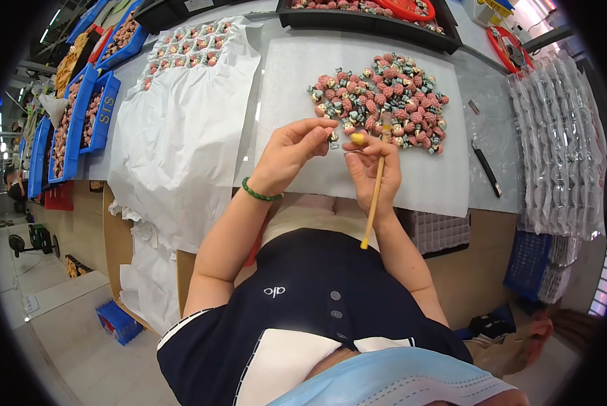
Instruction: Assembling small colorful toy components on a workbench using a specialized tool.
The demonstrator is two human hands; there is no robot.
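My left hand (pixel 291 152), with a green bead bracelet on its wrist, pinches a small pink-and-grey figurine (pixel 333 136) between thumb and fingertips. Facing it, my right hand (pixel 374 172) has a slim wooden brush (pixel 375 196) held across its fingers, bristle end up and handle pointing down toward me. A yellow finger cot (pixel 357 139) covers one of its fingertips, which is close to the figurine but apart from it. Just beyond both hands, a heap of similar figurines (pixel 412 101) lies on a white sheet (pixel 286 81). Much of the held figurine is hidden by my fingers.
At left, white paper (pixel 175 128) drapes off the table beside rows of figurines (pixel 191 46). Blue bins (pixel 102 111) stand farther left. A black tray (pixel 371 24) lies at the back. Rightward are a black-handled knife (pixel 486 169) and stacked clear plastic trays (pixel 560 145).
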